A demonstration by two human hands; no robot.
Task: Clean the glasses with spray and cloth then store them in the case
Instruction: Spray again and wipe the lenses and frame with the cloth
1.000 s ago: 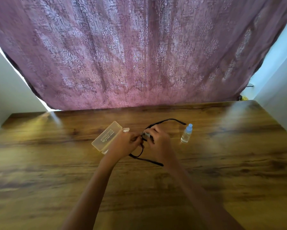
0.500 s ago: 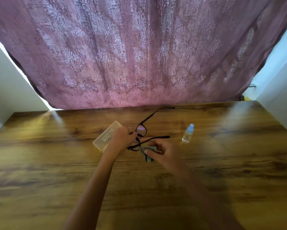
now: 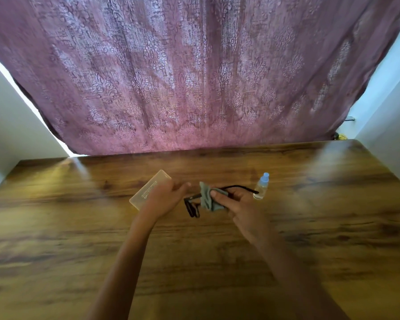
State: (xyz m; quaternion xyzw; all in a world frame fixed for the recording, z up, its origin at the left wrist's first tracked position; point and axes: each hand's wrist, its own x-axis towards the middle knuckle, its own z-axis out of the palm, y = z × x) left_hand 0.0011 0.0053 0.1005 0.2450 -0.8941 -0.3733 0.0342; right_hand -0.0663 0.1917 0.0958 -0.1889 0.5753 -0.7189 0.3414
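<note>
A mauve curtain (image 3: 194, 72) patterned with damask motifs is seen behind a brown wood-grain table (image 3: 78, 239). The cloth (image 3: 207, 199) is grey-green, the glasses (image 3: 192, 207) black-framed, the case (image 3: 148, 192) translucent yellowish, and the spray bottle (image 3: 261, 187) clear with a blue cap.

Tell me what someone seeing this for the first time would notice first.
First, the big purple patterned curtain filling the upper half, hanging behind the wooden table. Then the two hands at the table's centre: the right hand pinches a grey cloth around black glasses, while the left hand is over a pale translucent case. A small clear spray bottle with a blue cap stands just right of the hands.
</note>
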